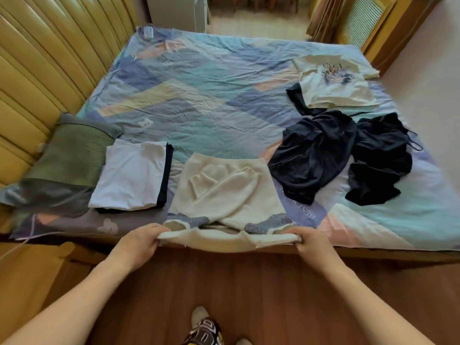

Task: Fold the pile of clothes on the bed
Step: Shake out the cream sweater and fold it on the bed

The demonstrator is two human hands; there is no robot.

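While the left hand (139, 241) and right hand (310, 241) each pinch a hem corner of the cream sweater (224, 190) at the bed (199, 95) edge, uneven lifting could probably undo those crossed sleeves.

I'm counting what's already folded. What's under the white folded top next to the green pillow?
A dark folded garment shows along the right and near edges of the white folded top. The top covers the rest, so anything more beneath cannot be seen.
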